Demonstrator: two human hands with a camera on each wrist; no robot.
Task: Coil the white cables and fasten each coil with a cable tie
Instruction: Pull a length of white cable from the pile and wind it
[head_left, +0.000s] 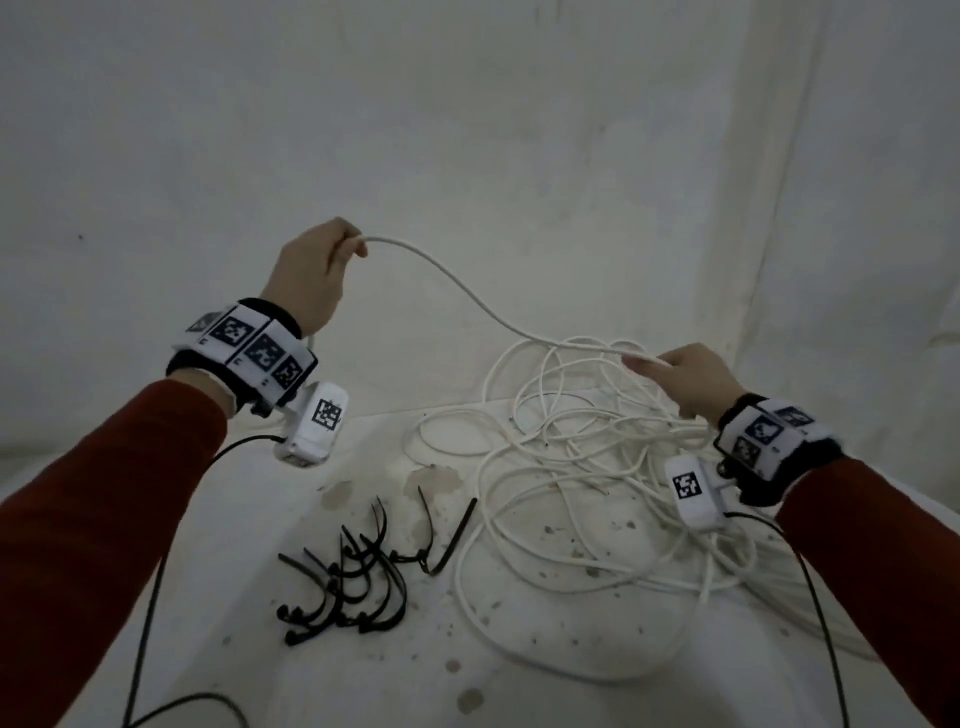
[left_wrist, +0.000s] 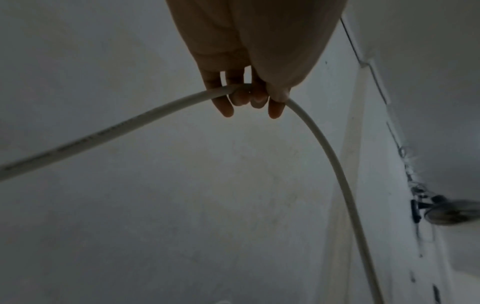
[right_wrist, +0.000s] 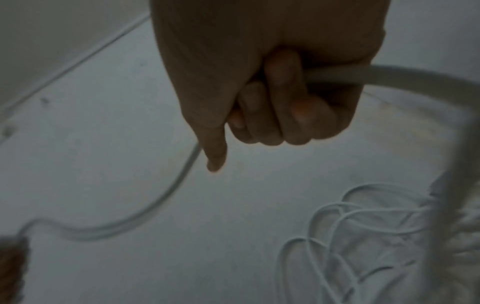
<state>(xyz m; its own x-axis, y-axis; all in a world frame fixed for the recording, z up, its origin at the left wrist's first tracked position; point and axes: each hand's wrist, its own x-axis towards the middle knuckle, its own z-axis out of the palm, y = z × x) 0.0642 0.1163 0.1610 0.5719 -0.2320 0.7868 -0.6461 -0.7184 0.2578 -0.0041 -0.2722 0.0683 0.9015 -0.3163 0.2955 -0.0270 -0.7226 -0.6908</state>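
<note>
A white cable (head_left: 467, 291) spans the air between my two hands. My left hand (head_left: 324, 265) is raised at the upper left and grips one part of it; in the left wrist view the cable (left_wrist: 330, 156) passes through the curled fingers (left_wrist: 259, 98). Lower at the right, my right hand (head_left: 680, 376) grips the same cable above a tangled heap of white cable (head_left: 582, 493) on the table; its fingers (right_wrist: 280, 107) wrap the cable (right_wrist: 389, 76) with the index finger pointing out. Several black cable ties (head_left: 358, 582) lie on the table, front left of the heap.
The table (head_left: 363, 675) is covered in a stained white cloth, and white sheeting (head_left: 467, 130) hangs behind it. Black camera leads (head_left: 150, 597) trail from both wrists. A metal fitting (left_wrist: 451, 211) shows at the right in the left wrist view.
</note>
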